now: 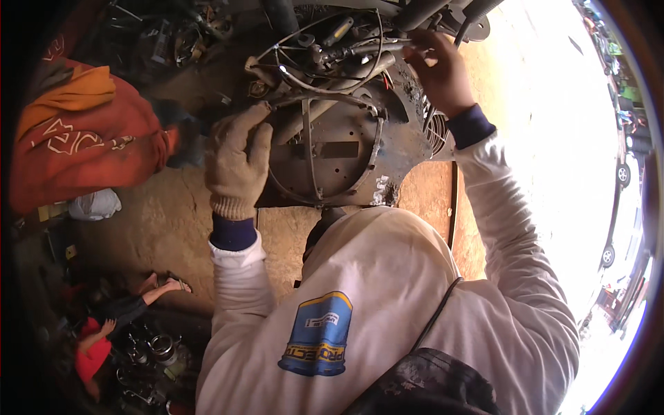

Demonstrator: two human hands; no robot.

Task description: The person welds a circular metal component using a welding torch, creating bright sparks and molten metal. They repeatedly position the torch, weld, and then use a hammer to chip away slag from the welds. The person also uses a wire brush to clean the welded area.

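My left hand (238, 155), in a tan knit glove, is at the left side of a round metal frame (307, 149) with a bar across its middle. The thumb and fingers are closed on the frame's upper left edge. The frame lies over a dark metal plate (342, 169) with a slot and small holes. My right hand (443, 76) is bare and raised near the far right end of the plate. Its fingers are loosely bent and apart, with nothing visible in them. A thinner wire ring (381, 48) with spokes lies among pipes beyond the round frame.
A tool with a yellow-marked handle (339, 30) lies among the far pipes. At the left a person in a red-orange top (104, 145) is close to the work. Another person in red (93, 349) sits lower left, beside metal parts (162, 349). A wire grille (436, 131) is below my right hand.
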